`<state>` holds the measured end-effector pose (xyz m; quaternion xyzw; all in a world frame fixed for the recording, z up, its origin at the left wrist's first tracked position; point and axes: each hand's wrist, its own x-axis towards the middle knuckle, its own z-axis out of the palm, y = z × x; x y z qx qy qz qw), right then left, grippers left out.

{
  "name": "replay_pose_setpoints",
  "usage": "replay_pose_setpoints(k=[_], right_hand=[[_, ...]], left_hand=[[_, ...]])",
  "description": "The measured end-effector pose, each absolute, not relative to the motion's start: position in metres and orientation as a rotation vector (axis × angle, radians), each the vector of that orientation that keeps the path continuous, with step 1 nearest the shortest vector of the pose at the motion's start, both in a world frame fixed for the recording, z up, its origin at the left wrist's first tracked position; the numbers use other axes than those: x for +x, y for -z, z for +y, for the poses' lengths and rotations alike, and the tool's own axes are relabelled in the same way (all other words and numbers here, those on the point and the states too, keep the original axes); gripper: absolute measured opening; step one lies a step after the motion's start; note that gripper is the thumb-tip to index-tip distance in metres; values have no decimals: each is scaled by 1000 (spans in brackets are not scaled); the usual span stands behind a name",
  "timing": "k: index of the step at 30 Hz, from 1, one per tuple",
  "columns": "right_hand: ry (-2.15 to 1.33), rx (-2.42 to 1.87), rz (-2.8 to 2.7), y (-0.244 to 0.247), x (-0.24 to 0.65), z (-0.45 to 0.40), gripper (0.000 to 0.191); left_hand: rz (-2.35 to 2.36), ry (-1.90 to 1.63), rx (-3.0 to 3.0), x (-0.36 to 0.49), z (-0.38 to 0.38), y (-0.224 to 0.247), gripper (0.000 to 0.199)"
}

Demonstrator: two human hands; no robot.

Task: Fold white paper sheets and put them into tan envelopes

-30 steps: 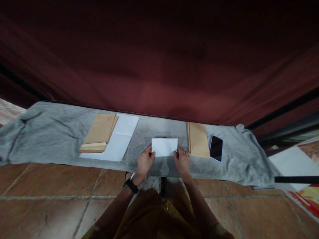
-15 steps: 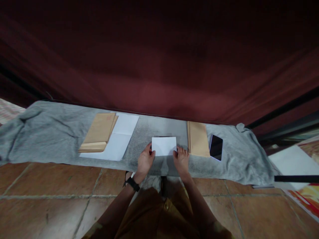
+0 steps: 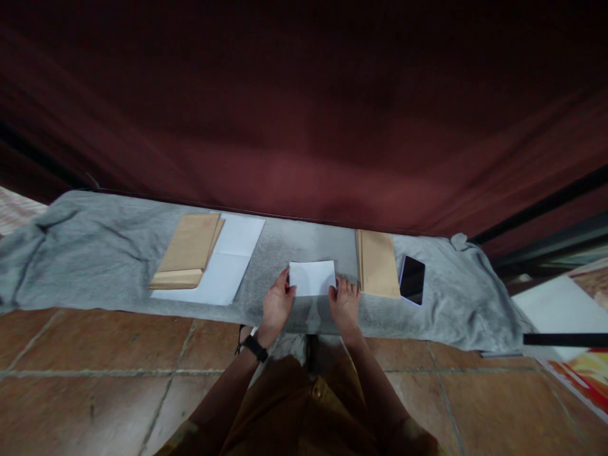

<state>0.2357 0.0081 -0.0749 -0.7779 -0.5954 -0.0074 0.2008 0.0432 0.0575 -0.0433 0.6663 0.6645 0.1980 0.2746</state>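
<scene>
Grey cloth covers the long surface (image 3: 109,253) that runs across the middle of the frame, with dark red fabric (image 3: 304,158) behind it filling the upper part. Left of centre, a pile of brown envelopes (image 3: 187,244) lies partly over a large white sheet (image 3: 232,259), well apart from the hands. Right of centre, a second brown stack (image 3: 380,266) sits just beside the right hand's knuckles (whether they touch is hard to tell), and a dark-screened phone (image 3: 412,280) lies close to that stack's right side. At lower centre, the small white paper (image 3: 312,278) lies between the hands, its long side running across the frame. Both forearms rise from the bottom edge and converge on it, the left wrist wearing a black watch (image 3: 255,348). The left hand (image 3: 278,304) pinches the paper's left edge between thumb and curled fingers; the right hand (image 3: 345,307), fingers bent and thumb inward, has a similar closed grip at the lower right corner.
</scene>
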Motion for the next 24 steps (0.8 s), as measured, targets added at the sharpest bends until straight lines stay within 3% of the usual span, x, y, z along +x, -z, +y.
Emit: replay_pose_setpoints(k=[11,18,24], right_hand=[[32,-2039,-1671,71,229,5,40],[-312,-1675,-1927,69,201,-4,51],[-275,-1704,-2080,71,197,-10,54]], left_hand=[[1755,-540,2420,51,42,52,38],[1334,-436,2695,73,11,74,55],[1270,-281,2726,73,4,75,63]])
